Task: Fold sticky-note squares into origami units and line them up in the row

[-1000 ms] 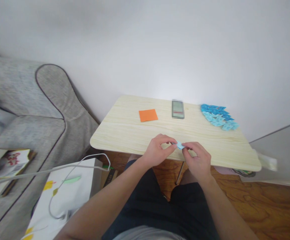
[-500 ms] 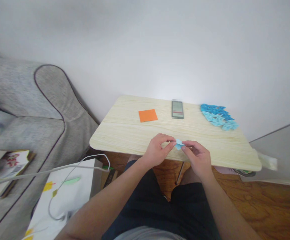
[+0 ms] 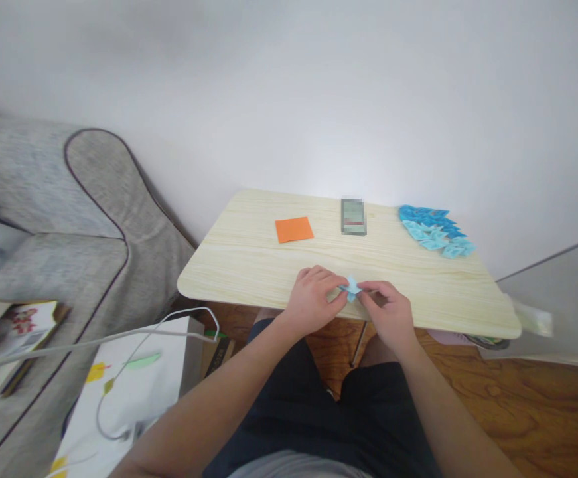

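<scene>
Far left, at 9 o'clock: grey sofa (image 3: 44,219), booklets (image 3: 10,332) on its seat. Lower left, at 7 o'clock: white paper bag (image 3: 129,392) with a pale cord (image 3: 119,335) looped across it. Centre: light wooden table (image 3: 249,265). On it at 11 o'clock from the hands, flat orange paper square (image 3: 294,229), unfolded, untouched. At 12 o'clock, phone (image 3: 353,216), face up, screen blurred. Near table edge, both hands meeting over one small light blue paper piece (image 3: 352,288). Left hand (image 3: 313,299) with narrow grip, thumb and forefinger pinched on the piece's left side. Right hand (image 3: 388,312) likewise narrow, fingertips pinched on its right side. Piece held just at the table surface, partly folded, points showing; exact fold hidden by fingers. At 2 o'clock from the hands, well apart, cluster of folded blue paper units (image 3: 435,230), dark and light shades, laid overlapping near the far right corner. Judged progress: many units done and set aside, current one mid-fold and not yet matching the finished ones, orange sheet not started. Right edge, at 3 o'clock: something pale and blurred (image 3: 532,322) beyond the table end, cannot tell what. Below: dark shorts (image 3: 318,411), wooden floor (image 3: 517,398).
</scene>
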The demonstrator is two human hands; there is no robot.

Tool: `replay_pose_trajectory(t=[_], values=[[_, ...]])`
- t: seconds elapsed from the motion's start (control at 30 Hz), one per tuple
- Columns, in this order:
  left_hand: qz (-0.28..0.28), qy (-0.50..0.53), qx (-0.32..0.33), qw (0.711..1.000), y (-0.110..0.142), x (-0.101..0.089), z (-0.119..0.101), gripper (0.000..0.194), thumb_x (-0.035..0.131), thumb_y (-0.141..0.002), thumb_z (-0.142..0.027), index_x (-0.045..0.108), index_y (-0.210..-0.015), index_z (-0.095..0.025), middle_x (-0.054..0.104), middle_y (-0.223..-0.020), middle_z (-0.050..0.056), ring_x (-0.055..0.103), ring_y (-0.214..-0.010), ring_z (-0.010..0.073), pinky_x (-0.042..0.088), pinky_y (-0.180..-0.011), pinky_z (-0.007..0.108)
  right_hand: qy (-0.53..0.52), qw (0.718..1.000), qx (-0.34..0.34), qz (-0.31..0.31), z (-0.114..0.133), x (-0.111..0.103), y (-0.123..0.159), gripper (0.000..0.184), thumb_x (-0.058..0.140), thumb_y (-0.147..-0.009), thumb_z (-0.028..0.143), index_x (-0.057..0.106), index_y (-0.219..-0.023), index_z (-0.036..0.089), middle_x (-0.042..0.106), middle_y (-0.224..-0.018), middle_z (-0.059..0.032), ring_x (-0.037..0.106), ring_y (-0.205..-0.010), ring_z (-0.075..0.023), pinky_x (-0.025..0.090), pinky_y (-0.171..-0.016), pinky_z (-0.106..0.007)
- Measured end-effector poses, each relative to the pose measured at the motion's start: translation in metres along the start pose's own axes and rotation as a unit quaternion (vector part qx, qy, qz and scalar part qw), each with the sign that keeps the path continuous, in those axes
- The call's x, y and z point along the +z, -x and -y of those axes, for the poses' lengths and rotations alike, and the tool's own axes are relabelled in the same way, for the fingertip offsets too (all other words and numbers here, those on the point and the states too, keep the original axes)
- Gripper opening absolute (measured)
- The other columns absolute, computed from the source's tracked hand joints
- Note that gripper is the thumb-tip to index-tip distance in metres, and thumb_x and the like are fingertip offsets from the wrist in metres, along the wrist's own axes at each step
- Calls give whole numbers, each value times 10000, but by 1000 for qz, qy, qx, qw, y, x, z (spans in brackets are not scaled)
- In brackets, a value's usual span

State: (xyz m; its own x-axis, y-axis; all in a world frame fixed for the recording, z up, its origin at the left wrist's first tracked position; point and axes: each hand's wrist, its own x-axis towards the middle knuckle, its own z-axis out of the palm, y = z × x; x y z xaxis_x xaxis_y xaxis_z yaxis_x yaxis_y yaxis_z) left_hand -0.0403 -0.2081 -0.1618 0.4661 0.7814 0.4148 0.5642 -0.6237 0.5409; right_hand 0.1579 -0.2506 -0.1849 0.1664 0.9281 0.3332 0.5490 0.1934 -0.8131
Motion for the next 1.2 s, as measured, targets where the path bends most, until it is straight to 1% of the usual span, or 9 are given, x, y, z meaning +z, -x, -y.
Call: replay_pose_trajectory(t=[0.07,0.13,0.27,0.4,0.6,0.7,0.8,1.0,1.2], values=[[18,-34,-4,999,0,0,2,148,654,-919,-325,758,-1016,-283,736,-1022,33,575,-1059,240,383,-954,418,66,995,-67,19,-2,-2,0,148,659,-910,300,773,-997,262,745,-1022,-57,647,-1015,-250,499,-948,-431],[37,-65,-7,997,0,0,4,137,673,-911,-338,775,-994,-301,709,-1012,41,558,-1054,244,377,-931,420,138,983,-117,44,-3,-5,0,166,639,-926,283,783,-1007,282,732,-1042,-63,621,-1047,-265,482,-964,-456],[61,-80,5,995,1,-1,8,157,653,-933,-364,787,-997,-314,666,-1007,49,544,-1025,238,382,-889,410,216,962,-149,77,-6,-10,0,215,617,-949,294,783,-1083,318,708,-1126,-65,597,-1083,-273,467,-959,-466],[60,-66,-2,996,0,-1,10,157,638,-944,-347,779,-973,-285,676,-995,44,545,-1014,239,391,-859,403,220,960,-147,89,-6,-12,-2,198,627,-949,312,784,-1069,326,708,-1128,-60,593,-1091,-276,462,-949,-461],[56,-51,-36,996,-3,1,9,109,649,-930,-293,745,-912,-245,696,-1001,49,554,-1038,250,405,-863,409,175,976,-106,80,-8,-9,-8,169,642,-946,381,774,-946,276,724,-991,-62,612,-993,-266,464,-907,-441],[49,-51,-57,996,-5,3,9,73,680,-908,-298,717,-886,-239,687,-993,48,554,-1047,258,408,-865,414,192,975,-89,74,-8,-7,-11,178,639,-947,388,760,-919,261,705,-950,-68,603,-961,-266,462,-874,-424],[41,-54,-76,995,-6,4,9,88,709,-888,-310,685,-854,-232,676,-979,46,553,-1040,263,405,-860,419,210,970,-72,93,-6,-7,-15,200,615,-960,397,741,-894,256,690,-926,-65,605,-947,-263,459,-845,-408],[55,-52,-67,995,-7,2,12,97,685,-912,-321,684,-868,-235,676,-993,46,551,-1039,265,391,-844,416,215,965,-66,135,-1,-11,-20,148,645,-936,377,732,-930,257,678,-961,-54,622,-969,-251,461,-840,-382],[70,-71,-54,993,-9,1,13,111,642,-941,-328,675,-900,-231,673,-1001,54,552,-1033,261,381,-841,418,241,956,-52,158,-1,-11,-26,201,576,-972,376,724,-910,255,679,-919,-53,635,-925,-244,434,-783,-367]])
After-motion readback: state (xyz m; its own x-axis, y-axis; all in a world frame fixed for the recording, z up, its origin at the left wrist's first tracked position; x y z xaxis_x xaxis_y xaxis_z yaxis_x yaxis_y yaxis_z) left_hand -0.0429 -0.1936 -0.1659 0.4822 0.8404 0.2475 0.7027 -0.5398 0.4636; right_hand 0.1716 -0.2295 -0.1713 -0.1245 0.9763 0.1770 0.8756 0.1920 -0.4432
